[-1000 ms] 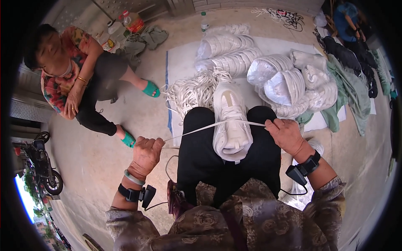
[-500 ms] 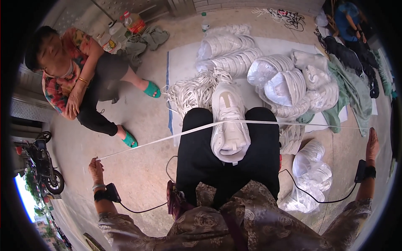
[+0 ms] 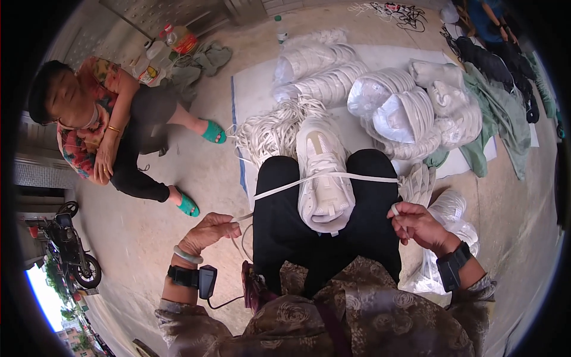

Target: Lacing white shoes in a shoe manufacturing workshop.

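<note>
A white shoe upper (image 3: 326, 172) rests between my knees, its open collar toward me. A flat white shoelace (image 3: 279, 188) passes through it, and its two lengths run out to either side across my black trousers. My left hand (image 3: 209, 231) pinches the lace's left length between thumb and fingers, beside my left knee. Beside my right knee, my right hand (image 3: 416, 223) is closed on the right length, with a bit of white lace showing at the fingers. Both hands are apart from the shoe.
Beyond my knees, a heap of white laces (image 3: 270, 134) and bundled shoe uppers (image 3: 392, 110) lie on a white sheet (image 3: 262, 71). A green cloth (image 3: 505, 128) is at the right. On the left sits a person in green slippers (image 3: 189, 205). A motorcycle (image 3: 74, 250) stands farther left.
My hands have come inward from far out on both sides to beside my knees. The lace, pulled taut and straight before, is now slacker, and both hands still hold it.
</note>
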`<state>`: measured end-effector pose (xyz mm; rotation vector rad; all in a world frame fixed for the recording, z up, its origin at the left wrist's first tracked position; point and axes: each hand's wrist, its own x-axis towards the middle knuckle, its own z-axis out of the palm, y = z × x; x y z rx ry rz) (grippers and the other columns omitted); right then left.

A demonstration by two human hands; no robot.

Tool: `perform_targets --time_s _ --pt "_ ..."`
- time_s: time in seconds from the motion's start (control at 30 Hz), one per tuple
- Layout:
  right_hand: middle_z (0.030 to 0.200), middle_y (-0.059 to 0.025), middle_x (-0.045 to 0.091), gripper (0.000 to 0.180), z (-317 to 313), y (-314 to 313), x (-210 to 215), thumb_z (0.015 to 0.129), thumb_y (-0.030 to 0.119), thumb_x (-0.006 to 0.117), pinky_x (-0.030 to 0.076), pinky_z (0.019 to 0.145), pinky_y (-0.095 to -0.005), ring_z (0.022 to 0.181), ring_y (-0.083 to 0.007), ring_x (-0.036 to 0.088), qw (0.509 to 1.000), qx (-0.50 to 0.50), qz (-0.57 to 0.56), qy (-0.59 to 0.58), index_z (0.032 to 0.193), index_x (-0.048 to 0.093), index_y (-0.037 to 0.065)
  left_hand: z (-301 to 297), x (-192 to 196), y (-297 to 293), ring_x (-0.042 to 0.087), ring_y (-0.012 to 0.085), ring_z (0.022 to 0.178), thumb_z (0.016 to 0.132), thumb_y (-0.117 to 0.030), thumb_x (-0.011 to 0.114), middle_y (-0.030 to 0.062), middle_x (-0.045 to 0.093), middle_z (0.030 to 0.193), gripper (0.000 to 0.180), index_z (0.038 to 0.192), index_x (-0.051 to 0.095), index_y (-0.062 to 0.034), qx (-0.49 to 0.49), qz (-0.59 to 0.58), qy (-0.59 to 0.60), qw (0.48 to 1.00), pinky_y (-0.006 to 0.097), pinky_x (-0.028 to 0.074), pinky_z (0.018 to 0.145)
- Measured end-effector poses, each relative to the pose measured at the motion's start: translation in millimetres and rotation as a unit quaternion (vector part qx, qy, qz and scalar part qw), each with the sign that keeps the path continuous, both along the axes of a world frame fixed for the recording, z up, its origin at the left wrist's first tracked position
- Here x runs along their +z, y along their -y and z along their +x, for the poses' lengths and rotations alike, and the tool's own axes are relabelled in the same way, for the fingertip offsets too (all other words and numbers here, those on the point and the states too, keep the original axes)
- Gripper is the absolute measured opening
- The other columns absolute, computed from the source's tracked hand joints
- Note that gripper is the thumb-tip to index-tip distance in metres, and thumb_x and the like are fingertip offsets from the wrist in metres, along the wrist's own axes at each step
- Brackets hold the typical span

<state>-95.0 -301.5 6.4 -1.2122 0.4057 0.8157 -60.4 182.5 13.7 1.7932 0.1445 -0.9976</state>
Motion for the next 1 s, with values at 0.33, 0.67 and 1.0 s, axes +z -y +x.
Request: perform_targets --time_s 0.33,0.67,1.0 --pt "0.059 -0.0036 0.056 0.018 92 -91 -20 0.091 0.015 0.052 0.034 0.035 -0.0217 0.039 -0.0078 0.045 0.982 0.006 -0.090 0.168 0.081 0.058 0.002 65 -20 155 0.054 0.0090 0.048 0.096 -0.028 0.043 0.0032 0.058 0.065 0.027 0.089 0.056 -0.0060 0.059 -0.138 0.054 0.987 0.021 0.042 0.043" --pt "0.058 0.0021 0.051 0.020 101 -100 -49 0.089 0.015 0.057 0.036 0.046 -0.0218 0.047 -0.0051 0.042 0.921 -0.141 -0.103 0.347 0.073 0.057 0.003 70 -10 162 0.056 0.0148 0.049 0.096 -0.027 0.043 0.0065 0.059 0.063 0.023 0.094 0.054 -0.0069 0.248 -0.202 0.034 0.947 0.025 0.046 0.045" --pt "0.066 -0.0035 0.059 0.013 82 -103 -25 0.087 0.005 0.056 0.040 0.047 -0.0204 0.051 -0.0063 0.051 0.959 -0.143 -0.049 0.239 0.075 0.052 0.002 48 -6 160 0.045 0.0124 0.041 0.095 -0.027 0.045 0.0048 0.055 0.060 0.022 0.091 0.054 -0.0072 0.297 -0.283 -0.041 0.911 0.022 0.035 0.038"
